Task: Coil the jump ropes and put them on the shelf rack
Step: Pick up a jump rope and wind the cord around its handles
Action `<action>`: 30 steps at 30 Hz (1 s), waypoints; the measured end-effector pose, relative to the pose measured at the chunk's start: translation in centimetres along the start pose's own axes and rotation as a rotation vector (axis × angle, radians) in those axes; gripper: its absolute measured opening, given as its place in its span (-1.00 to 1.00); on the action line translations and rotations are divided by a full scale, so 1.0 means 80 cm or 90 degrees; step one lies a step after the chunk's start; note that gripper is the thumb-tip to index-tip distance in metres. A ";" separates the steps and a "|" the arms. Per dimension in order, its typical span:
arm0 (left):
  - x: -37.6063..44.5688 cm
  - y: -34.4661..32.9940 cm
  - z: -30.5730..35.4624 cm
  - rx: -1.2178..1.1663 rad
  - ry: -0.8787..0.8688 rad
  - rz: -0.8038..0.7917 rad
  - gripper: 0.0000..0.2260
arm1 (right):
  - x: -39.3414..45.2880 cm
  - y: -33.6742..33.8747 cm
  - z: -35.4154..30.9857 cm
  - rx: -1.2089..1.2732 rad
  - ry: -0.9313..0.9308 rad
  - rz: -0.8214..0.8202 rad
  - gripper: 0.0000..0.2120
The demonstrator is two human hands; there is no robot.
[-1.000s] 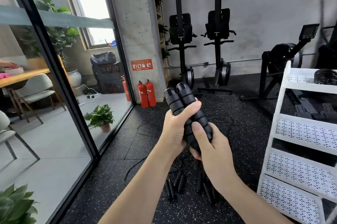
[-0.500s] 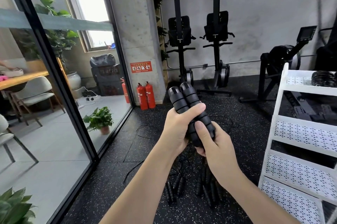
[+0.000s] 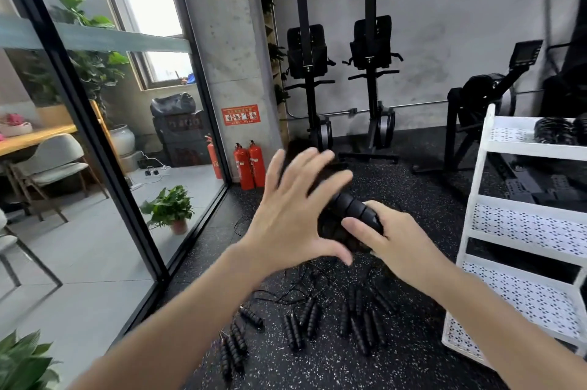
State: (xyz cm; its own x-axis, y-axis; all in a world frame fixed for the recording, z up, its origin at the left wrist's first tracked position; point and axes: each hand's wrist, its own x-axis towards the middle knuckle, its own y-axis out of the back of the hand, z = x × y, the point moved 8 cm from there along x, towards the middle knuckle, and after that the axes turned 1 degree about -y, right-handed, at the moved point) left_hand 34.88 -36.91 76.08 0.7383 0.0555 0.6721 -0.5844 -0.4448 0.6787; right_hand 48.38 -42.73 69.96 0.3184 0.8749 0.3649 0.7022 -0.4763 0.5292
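The right hand (image 3: 394,243) grips the pair of black ribbed handles (image 3: 354,210) of one jump rope, held together and angled up to the left over the speckled floor (image 3: 317,367). The left hand (image 3: 295,215) is spread wide with straight fingers just in front of the handles and holds nothing; motion blur leaves it unclear whether it touches them.

The step in hand looks like coiling this rope. To do it well, the right hand should keep both handles pinned side by side as an anchor, while the left hand catches the hanging cord and lays it round in even loops without twists, pulling it free of the others below before tightening. The finished bundle would then go across to the white shelf rack (image 3: 524,231) standing to the right, whose perforated lower tiers have bare room.

More jump ropes (image 3: 305,323) lie on the floor beneath the hands, handles in pairs and thin cords tangled among them.

The cord of the held rope is hard to make out against the dark floor, and the left hand hides the upper ends of the handles. The rack is cut off at the right edge, and the dark things on its top tier are too blurred to name
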 end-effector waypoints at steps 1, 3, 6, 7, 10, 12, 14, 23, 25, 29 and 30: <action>0.003 -0.011 0.004 0.078 -0.073 -0.072 0.06 | 0.003 -0.001 0.000 -0.022 0.006 -0.028 -0.82; 0.006 -0.030 0.007 0.153 -0.131 -0.171 -0.07 | 0.006 -0.005 -0.005 -0.036 0.017 -0.075 -0.79; 0.007 -0.030 0.009 0.150 -0.142 -0.145 -0.52 | 0.006 -0.004 -0.014 -0.022 0.029 -0.094 -0.74; 0.007 -0.028 0.009 0.139 -0.138 -0.135 -0.59 | 0.006 -0.002 -0.016 -0.028 0.044 -0.085 -0.70; 0.008 -0.022 0.007 0.112 -0.120 -0.090 -0.62 | 0.003 -0.003 -0.019 0.041 0.055 -0.072 -0.60; 0.006 -0.023 0.007 0.095 -0.113 -0.085 -0.62 | 0.001 -0.004 -0.021 0.074 0.058 -0.077 -0.65; 0.003 -0.027 0.010 0.054 -0.118 -0.124 -0.63 | 0.001 -0.003 -0.022 0.079 0.057 -0.101 -0.71; -0.008 -0.035 0.006 -0.085 -0.031 -0.380 -0.58 | -0.003 -0.016 -0.013 0.059 0.049 -0.187 -0.64; -0.011 -0.036 0.002 -0.105 -0.008 -0.408 -0.53 | -0.001 -0.016 -0.010 0.061 0.043 -0.195 -0.66; -0.015 -0.035 0.003 -0.058 0.004 -0.334 -0.56 | 0.004 -0.016 -0.013 0.085 0.031 -0.184 -0.73; -0.015 -0.034 0.003 -0.043 0.014 -0.311 -0.57 | 0.006 -0.016 -0.014 0.097 0.019 -0.171 -0.72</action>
State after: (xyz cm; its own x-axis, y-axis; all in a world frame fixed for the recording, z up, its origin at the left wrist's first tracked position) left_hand 35.68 -35.97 73.32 0.9245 0.2629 0.2759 -0.1925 -0.3025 0.9335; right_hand 46.95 -41.84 70.30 0.0910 0.9638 0.2507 0.8469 -0.2074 0.4897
